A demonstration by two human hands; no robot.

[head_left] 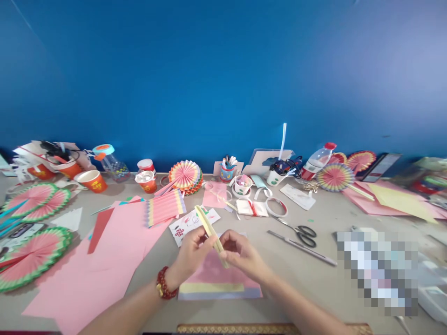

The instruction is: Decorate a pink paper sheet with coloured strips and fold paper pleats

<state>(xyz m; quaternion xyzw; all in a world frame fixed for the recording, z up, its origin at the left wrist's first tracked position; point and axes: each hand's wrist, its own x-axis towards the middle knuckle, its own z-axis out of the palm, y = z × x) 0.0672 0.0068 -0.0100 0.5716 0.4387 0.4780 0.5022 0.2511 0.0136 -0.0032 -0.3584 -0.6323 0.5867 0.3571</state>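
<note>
A narrow, folded strip of pale yellow paper (205, 219) is held up at a slant above the table. My left hand (192, 251) pinches it around the middle, thumb on top. Lower down, my right hand (244, 256) grips the strip near its near end. Beneath both hands lies a pink sheet (230, 274), with a yellow band (213, 287) and a pale lilac band (223, 296) along its near edge. Just behind my left hand is a white printed card (181, 228) with a red knot design. A red beaded bracelet (165, 284) circles my left wrist.
Large pink sheets (104, 270) and a pleated striped paper (164, 207) lie left. Scissors (303, 232) and a grey knife-like tool (303, 249) lie right. Paper fans (185, 174), cups (91, 181), a tape roll (276, 207) and a bottle (317, 160) stand toward the blue wall.
</note>
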